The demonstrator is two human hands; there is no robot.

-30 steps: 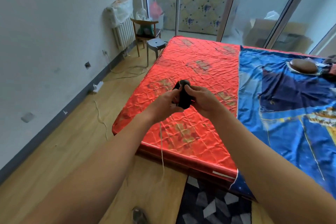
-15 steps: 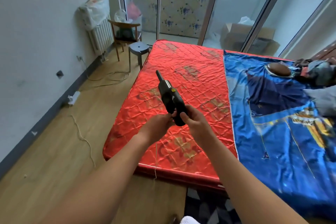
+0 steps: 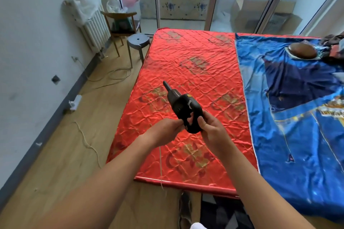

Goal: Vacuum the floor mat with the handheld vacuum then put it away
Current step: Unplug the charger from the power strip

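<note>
Swung round since a second ago: one handheld vacuum [image 3: 184, 109], then end-on to me, now shows its length, nozzle aimed at 11 o'clock. At 10 o'clock I count one radiator [image 3: 95, 24], one wooden chair [image 3: 119, 16] and one grey stool [image 3: 138, 40]. Centre: left hand [image 3: 163, 133] pinches the vacuum's rear with its fingertips; right hand [image 3: 213, 133] wraps the butt end. Both are grasping, with the vacuum held above the red quilt [image 3: 195, 57]. One dark floor mat [image 3: 223, 214] at 6 o'clock, partly seen. One cardboard box [image 3: 260, 15] at 1 o'clock, one blue sheet [image 3: 297, 135] at 3.
</note>
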